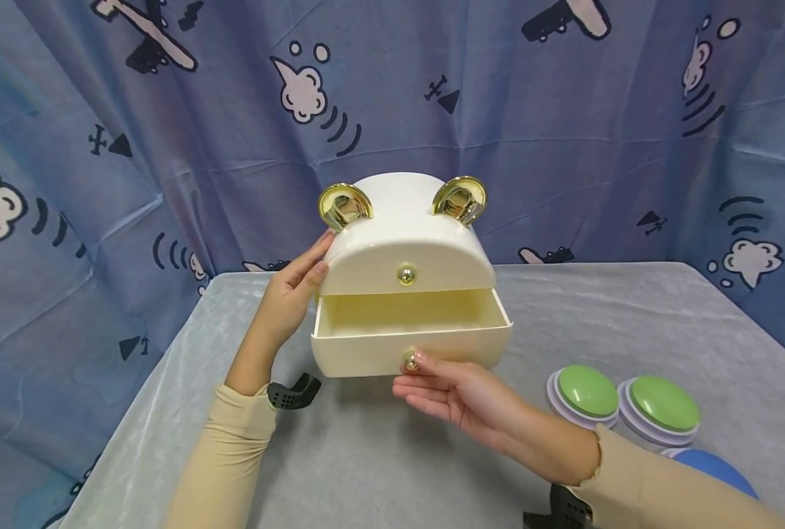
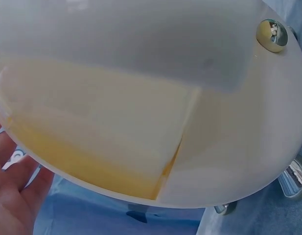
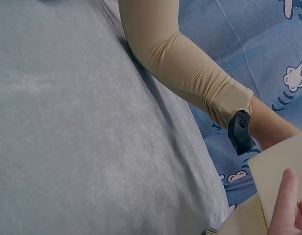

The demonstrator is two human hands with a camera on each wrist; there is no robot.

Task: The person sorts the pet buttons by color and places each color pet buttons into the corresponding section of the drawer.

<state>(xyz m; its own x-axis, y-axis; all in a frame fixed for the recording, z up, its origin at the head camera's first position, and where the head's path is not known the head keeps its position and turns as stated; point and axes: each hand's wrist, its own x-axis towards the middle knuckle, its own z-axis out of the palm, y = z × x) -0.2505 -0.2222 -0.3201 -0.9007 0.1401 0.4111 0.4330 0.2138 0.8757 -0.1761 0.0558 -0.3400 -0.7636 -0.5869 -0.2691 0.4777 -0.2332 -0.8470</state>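
A white dome-topped drawer box (image 1: 408, 257) with two gold ear-like pieces (image 1: 460, 200) stands on the table. Its upper drawer, with a gold knob (image 1: 406, 275), is closed. The lower drawer (image 1: 359, 356) is pulled out, and its visible inside is bare. My left hand (image 1: 286, 297) rests against the box's left side, fingers fairly straight; in the left wrist view, that hand (image 2: 13, 196) is at the box's edge. With thumb and index finger, my right hand (image 1: 461, 397) pinches the lower drawer's gold knob (image 1: 410, 362). The right wrist view shows only part of this hand (image 3: 286, 203).
Two green-topped round push buttons (image 1: 587, 391) sit on the right of the grey cloth-covered table (image 1: 603, 308). A blue-topped one (image 1: 712, 470) is partly hidden by my right sleeve. Behind the table hangs a blue patterned curtain (image 1: 392, 103).
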